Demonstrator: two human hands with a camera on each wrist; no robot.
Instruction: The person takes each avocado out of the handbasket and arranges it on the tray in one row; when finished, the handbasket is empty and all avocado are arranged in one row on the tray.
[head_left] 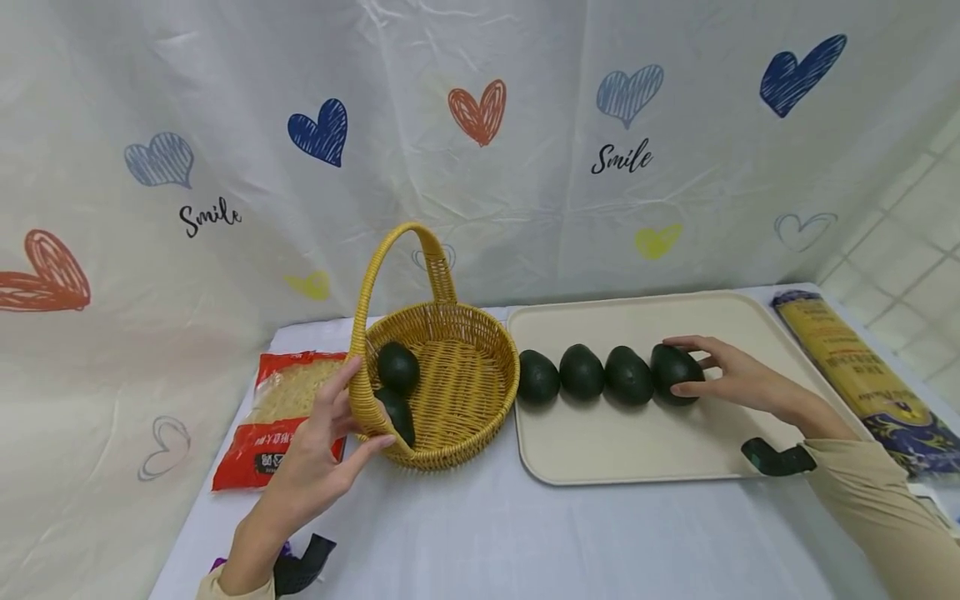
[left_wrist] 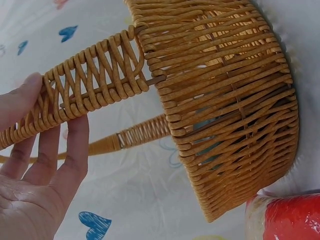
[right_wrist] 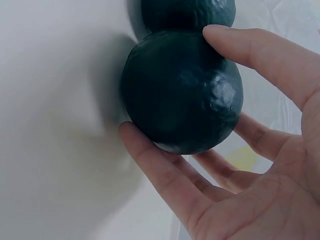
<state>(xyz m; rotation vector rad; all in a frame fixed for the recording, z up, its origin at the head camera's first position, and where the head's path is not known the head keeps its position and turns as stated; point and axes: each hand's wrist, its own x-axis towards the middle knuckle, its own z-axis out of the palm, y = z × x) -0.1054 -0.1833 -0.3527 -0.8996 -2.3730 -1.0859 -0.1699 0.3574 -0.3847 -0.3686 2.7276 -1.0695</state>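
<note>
- Our right hand [head_left: 738, 379] has thumb and fingers [right_wrist: 165, 175] spread round the end avocado [head_left: 675, 373], touching but not yet clamped; a loose pinch could let it slip.
- That avocado sits on the tray [head_left: 660, 450], against its neighbour [head_left: 628, 376], so a clumsy lift may roll the row.
- Our left hand [head_left: 315, 467] lies with straight fingers [left_wrist: 70, 150] against the basket [head_left: 450, 417]; a nudge could tip it.
</note>
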